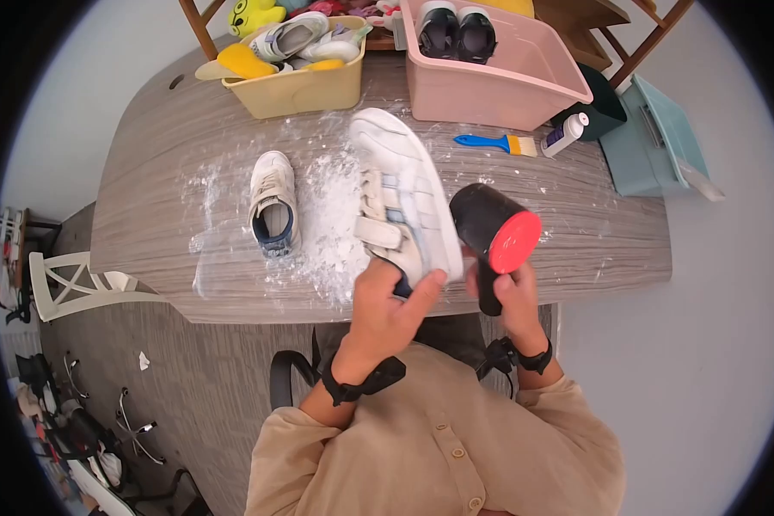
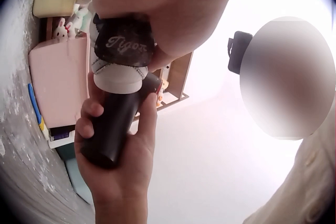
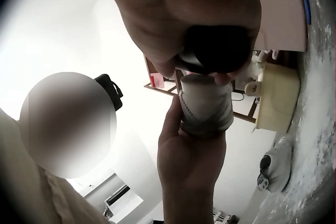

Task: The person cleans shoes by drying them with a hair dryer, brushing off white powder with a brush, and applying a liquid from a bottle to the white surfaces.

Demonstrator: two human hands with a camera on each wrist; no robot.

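Note:
A white shoe with straps point(image 1: 404, 198) is held up over the table, toe pointing away, its heel end gripped by the left hand point(image 1: 389, 314). The right hand point(image 1: 518, 301) grips the black handle of a hair-dryer-like device point(image 1: 486, 219) with a red round end, its barrel close beside the shoe's sole. In the left wrist view the dark heel patch point(image 2: 125, 43) shows lettering, and the right hand point(image 2: 118, 171) wraps the black handle point(image 2: 111, 129). A second shoe point(image 1: 273, 206) rests on the table to the left, beside white powder point(image 1: 327, 215).
A yellow bin of shoes point(image 1: 305, 93) and a pink bin point(image 1: 490, 93) with dark shoes stand at the back. A blue-handled brush point(image 1: 494, 144) and a white bottle point(image 1: 566, 135) lie at the back right, near a teal bin point(image 1: 641, 159). A white chair point(image 1: 77, 288) is at left.

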